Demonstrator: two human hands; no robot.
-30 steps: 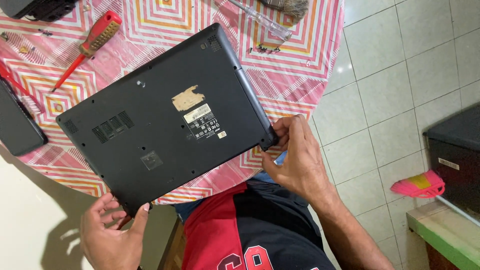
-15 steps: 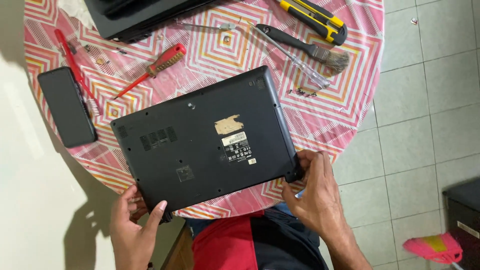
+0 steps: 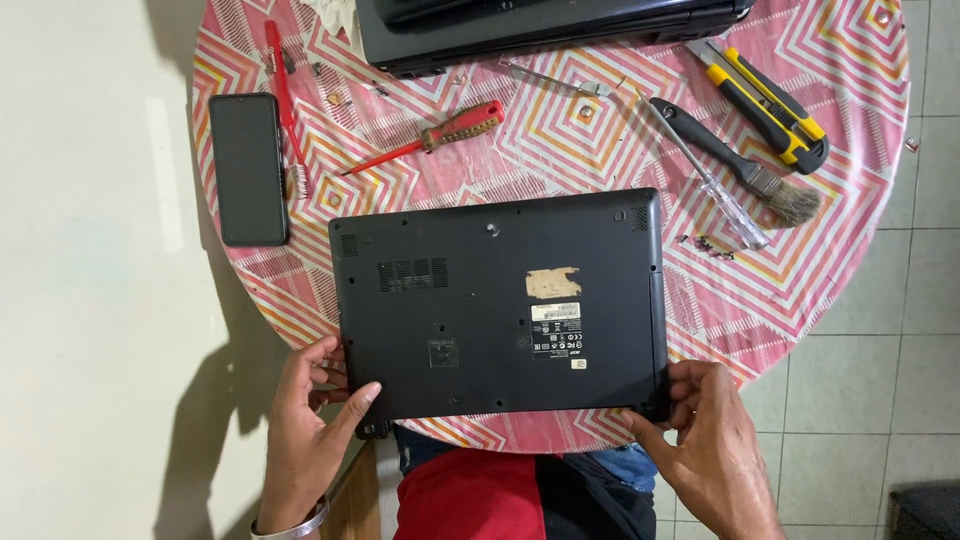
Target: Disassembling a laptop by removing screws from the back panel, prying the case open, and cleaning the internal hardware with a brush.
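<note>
A black laptop (image 3: 500,300) lies upside down on a round table with a pink patterned cloth (image 3: 840,220); its underside shows vents, a torn tan sticker and a label. My left hand (image 3: 305,440) grips the near left corner, thumb on the base. My right hand (image 3: 705,440) grips the near right corner.
A black phone (image 3: 247,168) lies at the table's left edge. Two red screwdrivers (image 3: 430,137), a clear-handled screwdriver (image 3: 730,205), a brush (image 3: 740,165) and a yellow utility knife (image 3: 765,105) lie behind the laptop, with small screws. Another dark laptop (image 3: 540,25) sits at the far edge. Tiled floor is to the right.
The laptop has turned from a tilt to lie square to me, with both hands staying on its near corners. The view has risen, showing more of the table.
</note>
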